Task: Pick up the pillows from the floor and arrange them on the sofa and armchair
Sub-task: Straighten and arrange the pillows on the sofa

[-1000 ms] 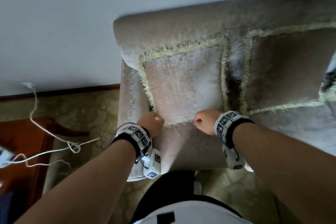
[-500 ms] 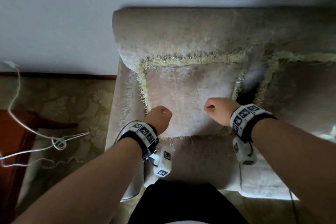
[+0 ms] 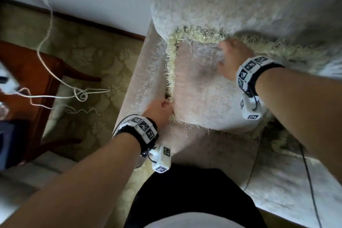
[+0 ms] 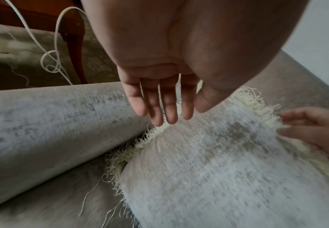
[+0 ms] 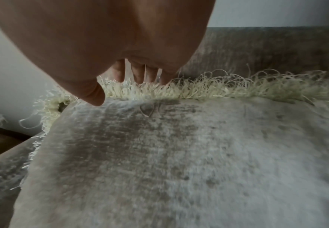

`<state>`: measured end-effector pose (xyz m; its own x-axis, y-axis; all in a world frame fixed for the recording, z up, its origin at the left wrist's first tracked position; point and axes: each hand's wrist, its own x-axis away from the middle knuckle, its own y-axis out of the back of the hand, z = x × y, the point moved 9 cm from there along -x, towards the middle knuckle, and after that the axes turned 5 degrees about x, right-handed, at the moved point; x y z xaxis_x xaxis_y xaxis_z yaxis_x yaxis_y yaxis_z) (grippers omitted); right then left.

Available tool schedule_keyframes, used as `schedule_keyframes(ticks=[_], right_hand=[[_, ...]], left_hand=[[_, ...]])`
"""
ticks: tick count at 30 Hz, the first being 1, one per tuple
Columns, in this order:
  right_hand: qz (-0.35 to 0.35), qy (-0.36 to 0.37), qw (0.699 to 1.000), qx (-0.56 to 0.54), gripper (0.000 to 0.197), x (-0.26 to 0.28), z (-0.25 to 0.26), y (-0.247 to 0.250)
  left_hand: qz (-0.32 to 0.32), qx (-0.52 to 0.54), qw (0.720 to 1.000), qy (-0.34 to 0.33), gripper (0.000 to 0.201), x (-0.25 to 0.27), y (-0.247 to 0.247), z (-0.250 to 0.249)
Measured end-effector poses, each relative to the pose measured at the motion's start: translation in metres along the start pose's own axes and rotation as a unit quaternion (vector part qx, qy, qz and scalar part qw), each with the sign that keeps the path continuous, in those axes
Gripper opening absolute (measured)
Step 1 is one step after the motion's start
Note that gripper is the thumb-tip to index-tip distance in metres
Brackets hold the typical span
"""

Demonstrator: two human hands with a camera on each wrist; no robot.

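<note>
Fringed pillow (image 3: 199, 98) stands against sofa (image 3: 231, 3) backrest, in the corner by the armrest. Left hand (image 3: 159, 111): fingers (image 4: 157, 106) straight, slightly spread, tips at the pillow's left fringe, gripping nothing. Right hand (image 3: 231, 59): fingers (image 5: 138, 74) extended over the pillow's top fringe, thumb on its face; whether they pinch it, cannot tell.

1. The left wrist band (image 3: 142, 128) is black, faced with white tiles carrying black square codes.
2. The right wrist band (image 3: 252, 69) looks the same.
3. A white camera block (image 3: 162, 159) with coded stickers hangs under each wrist.
4. Both forearms are bare.
5. The trousers (image 3: 188, 192) are black.
</note>
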<state>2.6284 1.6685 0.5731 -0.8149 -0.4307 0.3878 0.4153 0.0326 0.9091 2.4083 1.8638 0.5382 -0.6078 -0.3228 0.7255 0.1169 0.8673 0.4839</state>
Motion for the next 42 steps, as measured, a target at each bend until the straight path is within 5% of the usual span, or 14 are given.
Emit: schedule_keyframes(ticks=[6,13,18,23,28,33,42], right_hand=[[0.067,-0.077,0.995,0.021,0.088,-0.021,-0.015,-0.018],[0.191,-0.068,0.976,0.072,0.109,0.010,-0.005,-0.054],[0.213,0.009,0.972,0.103,0.067,0.038,0.026,-0.051],[0.181,0.001,0.966,0.186,0.064,0.074,0.030,-0.009],[0.160,0.001,0.972,0.171,0.070,0.112,0.024,0.036],[0.112,-0.038,0.985,0.124,0.074,0.138,-0.012,0.060],[0.047,-0.151,0.987,-0.013,0.062,0.168,-0.110,0.058]], left_hand=[[-0.005,-0.001,1.000,-0.001,0.014,-0.014,0.014,-0.006],[0.042,-0.046,0.998,0.004,0.013,-0.030,0.008,-0.017],[0.056,-0.094,0.994,-0.014,0.016,-0.028,0.011,-0.027],[0.038,-0.138,0.990,-0.020,0.036,-0.023,0.033,-0.028],[0.030,-0.193,0.979,-0.056,0.094,-0.004,0.051,-0.057],[0.077,-0.301,0.939,-0.145,0.051,0.019,0.045,-0.108],[0.017,-0.180,0.946,-0.269,0.029,0.043,0.018,-0.212]])
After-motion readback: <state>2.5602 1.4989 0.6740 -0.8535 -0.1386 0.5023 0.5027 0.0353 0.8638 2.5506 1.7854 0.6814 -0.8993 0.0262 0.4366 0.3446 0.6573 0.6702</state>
